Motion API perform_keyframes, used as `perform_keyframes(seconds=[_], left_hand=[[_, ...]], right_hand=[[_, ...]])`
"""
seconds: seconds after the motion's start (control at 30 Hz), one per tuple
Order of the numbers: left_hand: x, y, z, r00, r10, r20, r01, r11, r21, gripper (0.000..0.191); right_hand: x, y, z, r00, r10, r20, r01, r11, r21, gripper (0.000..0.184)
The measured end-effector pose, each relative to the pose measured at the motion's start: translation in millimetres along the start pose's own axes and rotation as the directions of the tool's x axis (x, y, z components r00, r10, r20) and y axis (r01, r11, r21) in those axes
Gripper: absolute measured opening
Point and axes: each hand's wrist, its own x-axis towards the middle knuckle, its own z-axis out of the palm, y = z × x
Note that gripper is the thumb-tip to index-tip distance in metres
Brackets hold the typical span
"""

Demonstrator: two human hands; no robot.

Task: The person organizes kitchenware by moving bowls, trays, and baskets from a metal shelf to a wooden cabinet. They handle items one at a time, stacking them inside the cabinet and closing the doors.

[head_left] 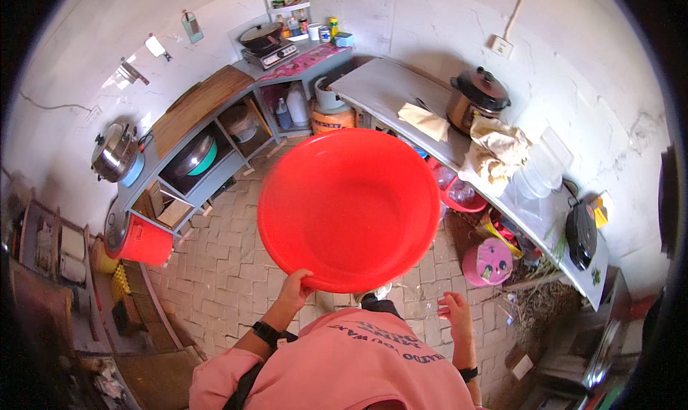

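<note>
A large round red plastic basin [349, 211] is held out above the brick floor, its inside facing up towards me. My left hand [296, 291] grips the basin's near left rim, thumb over the edge. On the other side, my right hand [454, 307] is apart from the basin, below its right edge, with fingers partly curled and nothing seen in them. The basin hides part of the floor and most of my feet.
A metal-topped table [398, 82] on the right bears an electric pressure cooker [477, 101]. Below stand red buckets [463, 198] and a pink stool [487, 262]. At left are a cabinet with a wooden top [204, 101] and a lidded red bucket [145, 241]. An orange gas cylinder [333, 121] stands behind the basin.
</note>
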Motion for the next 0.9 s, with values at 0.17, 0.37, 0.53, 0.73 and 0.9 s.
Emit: perform_keyframes(seconds=[0.17,0.37,0.53,0.73,0.9], left_hand=[[41.0,45.4,26.7,0.997,0.064,-0.044,-0.07,0.988,-0.137,0.012],[91.8,93.5,79.1,0.994,0.075,-0.077,-0.088,0.977,-0.196,0.015],[136.5,132.3,124.8,0.992,0.125,-0.015,-0.125,0.955,-0.269,0.018],[220.3,208.0,194.0,0.995,0.098,0.013,-0.092,0.967,-0.239,0.015],[360.6,259.1,242.9,0.963,0.202,0.18,-0.2,0.979,-0.032,0.02]], right_hand=[[67.8,-11.1,6.8,0.992,0.107,0.066,-0.101,0.991,-0.088,0.028],[134.3,-21.0,17.2,0.984,0.176,0.015,-0.172,0.976,-0.133,0.025],[168.2,-44.7,32.4,0.978,0.178,0.105,-0.165,0.979,-0.121,0.026],[191.0,-44.5,42.2,0.977,0.208,-0.051,-0.209,0.978,-0.021,0.023],[207.2,-28.6,75.8,0.955,0.236,-0.182,-0.213,0.968,0.134,0.026]])
